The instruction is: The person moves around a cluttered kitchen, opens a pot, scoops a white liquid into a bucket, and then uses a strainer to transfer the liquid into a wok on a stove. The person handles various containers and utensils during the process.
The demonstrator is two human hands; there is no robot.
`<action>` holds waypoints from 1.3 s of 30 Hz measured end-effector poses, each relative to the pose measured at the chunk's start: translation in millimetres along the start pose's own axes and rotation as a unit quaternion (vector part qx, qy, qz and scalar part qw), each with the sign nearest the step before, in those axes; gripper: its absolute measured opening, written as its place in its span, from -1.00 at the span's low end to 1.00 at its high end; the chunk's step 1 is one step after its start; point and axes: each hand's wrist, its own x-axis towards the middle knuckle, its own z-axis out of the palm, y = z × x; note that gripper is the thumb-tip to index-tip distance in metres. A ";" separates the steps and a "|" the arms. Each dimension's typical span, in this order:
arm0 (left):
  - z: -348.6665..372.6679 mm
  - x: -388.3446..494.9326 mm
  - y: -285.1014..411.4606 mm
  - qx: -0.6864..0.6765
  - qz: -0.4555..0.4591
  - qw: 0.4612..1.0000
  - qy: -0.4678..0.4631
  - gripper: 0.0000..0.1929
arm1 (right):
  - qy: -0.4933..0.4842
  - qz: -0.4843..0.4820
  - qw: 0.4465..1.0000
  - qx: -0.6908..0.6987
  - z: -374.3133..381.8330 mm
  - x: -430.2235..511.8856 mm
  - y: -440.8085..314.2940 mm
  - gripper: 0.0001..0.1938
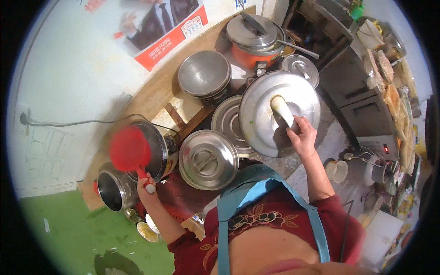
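Note:
My left hand (146,187) grips the handle of a red plastic dipper (130,147), whose bowl is blurred. The dipper is over an open dark pot (154,144) by the wall and hides part of it. My right hand (302,135) has its fingers around the lower end of the white handle (283,110) on a large round metal lid (256,127). A green speck sticks to this lid. Whether it rests on a vessel or is held up, I cannot tell. Part of a ridged metal lid (223,118) shows from under it.
Nearby are a lidded steel pot (220,172), a metal bowl (209,74), an orange cooker (244,56) with a ladle handle (299,48) sticking out, and a small lid (300,70). A steel pot (110,192) stands at left. A black cord (86,121) runs from the wall.

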 end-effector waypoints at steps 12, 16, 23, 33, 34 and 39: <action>170.6 40.4 -10.6 0.125 -0.028 0.986 -0.111 -0.62 | 0.032 -0.007 0.999 0.022 -10.1 10.9 31.6 -0.64; 216.1 69.6 -34.3 0.183 -0.050 0.975 -0.116 -0.70 | 0.030 0.028 0.999 0.012 -22.9 10.2 45.8 -0.63; 264.0 99.5 -65.4 0.340 0.046 0.936 -0.076 -0.86 | 0.073 0.043 0.996 -0.011 -28.2 8.2 67.7 -0.63; 262.8 120.2 -94.4 0.570 0.295 0.764 -0.061 -0.45 | 0.036 0.041 0.999 0.001 -17.1 21.3 61.3 -0.63; 258.3 117.5 -93.2 0.561 0.304 0.766 -0.075 -0.43 | 0.039 0.030 0.999 0.004 -15.0 22.8 58.2 -0.63; 209.1 88.9 -86.1 0.521 0.400 0.754 -0.010 -0.41 | 0.020 0.007 1.000 0.019 -5.0 26.4 41.9 -0.64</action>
